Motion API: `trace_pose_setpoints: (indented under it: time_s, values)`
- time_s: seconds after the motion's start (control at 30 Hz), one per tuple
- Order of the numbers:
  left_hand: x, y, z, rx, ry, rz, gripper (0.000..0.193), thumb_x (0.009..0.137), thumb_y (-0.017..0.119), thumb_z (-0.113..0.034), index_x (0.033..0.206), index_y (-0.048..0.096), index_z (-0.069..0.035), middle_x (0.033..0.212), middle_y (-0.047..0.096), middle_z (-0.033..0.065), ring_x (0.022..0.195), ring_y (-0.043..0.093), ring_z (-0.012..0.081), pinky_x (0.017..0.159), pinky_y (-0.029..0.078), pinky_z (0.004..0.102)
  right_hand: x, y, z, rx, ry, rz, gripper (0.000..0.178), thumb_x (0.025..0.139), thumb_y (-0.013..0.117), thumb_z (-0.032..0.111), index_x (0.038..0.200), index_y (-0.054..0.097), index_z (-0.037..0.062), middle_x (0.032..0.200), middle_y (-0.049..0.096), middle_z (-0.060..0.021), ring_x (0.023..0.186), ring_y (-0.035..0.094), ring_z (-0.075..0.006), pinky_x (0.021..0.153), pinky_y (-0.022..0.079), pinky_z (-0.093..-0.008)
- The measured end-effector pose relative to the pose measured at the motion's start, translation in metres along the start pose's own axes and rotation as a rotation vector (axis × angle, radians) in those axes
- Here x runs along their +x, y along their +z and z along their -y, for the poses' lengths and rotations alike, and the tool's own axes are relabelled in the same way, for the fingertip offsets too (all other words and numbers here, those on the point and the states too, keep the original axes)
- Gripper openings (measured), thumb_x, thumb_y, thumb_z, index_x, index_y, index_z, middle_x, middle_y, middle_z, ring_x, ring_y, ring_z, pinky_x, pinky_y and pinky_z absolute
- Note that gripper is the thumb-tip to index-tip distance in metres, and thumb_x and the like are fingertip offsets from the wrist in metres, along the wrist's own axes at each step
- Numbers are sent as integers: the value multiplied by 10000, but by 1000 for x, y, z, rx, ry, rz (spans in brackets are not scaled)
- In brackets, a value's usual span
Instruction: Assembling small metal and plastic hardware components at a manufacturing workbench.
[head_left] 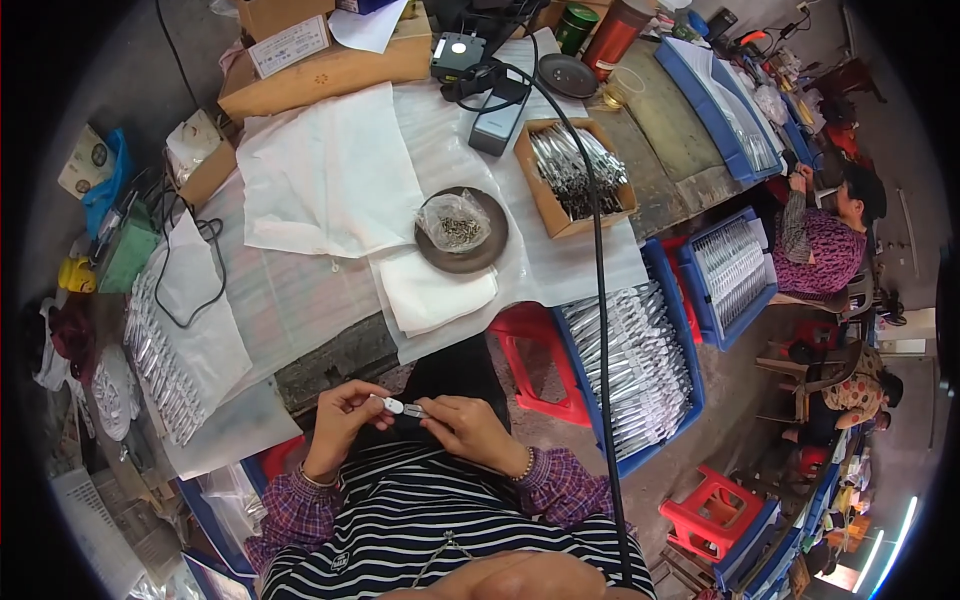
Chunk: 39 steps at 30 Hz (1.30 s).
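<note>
Part (pixel 394 405), small, white and metallic, sits between the two hands just ahead of the striped top (pixel 400 490): the left hand (pixel 345 422) pinches its white end, the right hand (pixel 466 428) its metal end. On the tabletop (pixel 642 145) beyond, a brown dish (pixel 482 263) holds a bag (pixel 460 230) of tiny bits (pixel 457 238), with a carton (pixel 590 227) of metal strips (pixel 562 165) to its right.
</note>
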<state>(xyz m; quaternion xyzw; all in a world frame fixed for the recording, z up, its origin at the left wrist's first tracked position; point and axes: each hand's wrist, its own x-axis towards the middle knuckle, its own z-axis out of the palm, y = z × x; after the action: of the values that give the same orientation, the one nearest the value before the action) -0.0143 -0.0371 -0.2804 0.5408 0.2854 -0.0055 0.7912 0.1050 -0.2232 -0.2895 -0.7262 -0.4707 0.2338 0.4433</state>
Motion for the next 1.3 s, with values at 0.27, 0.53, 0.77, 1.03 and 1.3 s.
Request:
trace_pose_setpoints:
  time_s: [0.27,0.53,0.77,1.03,1.3]
  values:
    - [1,3,-1,42,0,-33,139,884,578,-37,983,617,52,822,665,118,691,652,155,629,529,242,4,1,-5,5,-45,-45,204,817,612,141,983,572,30,746,566,-127,683,590,-326,583,465,-413]
    - [2,13,4,143,40,4,112,873,588,-23,958,621,42,794,663,103,681,640,136,616,518,232,-4,4,-12,-28,-19,-5,194,837,607,138,998,567,37,749,565,-118,695,593,-306,602,470,-395]
    - [4,9,4,213,79,40,198,825,619,17,1019,640,46,821,671,92,697,637,134,637,515,230,-2,0,-11,-3,-56,-47,210,820,606,137,993,573,21,767,569,-130,712,594,-317,602,475,-401]
    - [6,18,-18,836,429,155,247,769,702,-70,1012,670,-38,821,666,132,676,640,263,612,492,297,-3,0,-11,-27,-62,-17,254,806,619,91,1040,574,3,818,583,-135,741,594,-316,624,477,-396]
    - [16,6,-9,723,426,231,217,740,677,-50,956,668,-30,734,620,165,595,611,240,564,471,299,12,-3,-3,-70,-143,-10,242,703,589,-29,927,509,13,719,486,-143,666,535,-343,575,432,-423]
